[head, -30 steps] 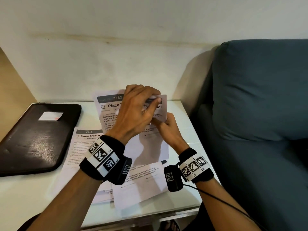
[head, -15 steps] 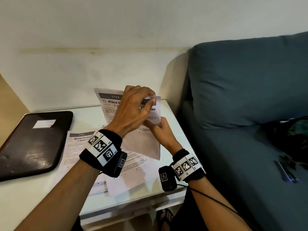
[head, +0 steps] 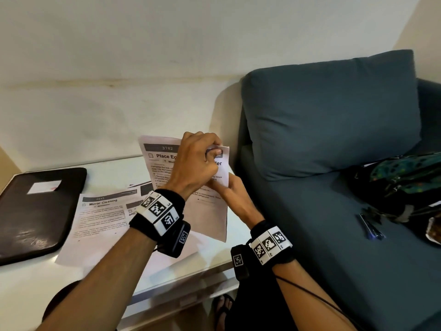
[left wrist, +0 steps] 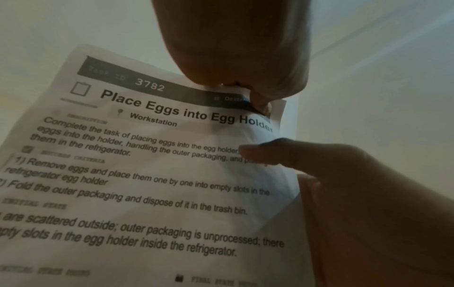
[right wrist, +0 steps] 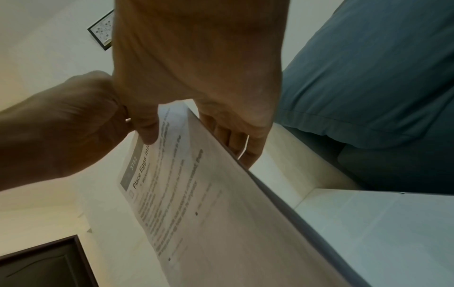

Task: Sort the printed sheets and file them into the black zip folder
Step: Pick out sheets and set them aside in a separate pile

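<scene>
Head view: white table [head: 114, 173] by blue sofa [head: 334, 130]; both hands [head: 198, 166] pinching sheet [head: 210, 216].

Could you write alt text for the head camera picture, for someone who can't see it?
Both hands, left hand and right hand, hold up a printed sheet numbered 3782 over a white table. Other sheets and a black zip folder lie there.

Wrist-worn gear on bare forearms.
Each black wristband [head: 159, 212] carries white square-code tags and a small black camera [head: 239, 261]; a thin cable [head: 310, 292] trails the right forearm.
</scene>
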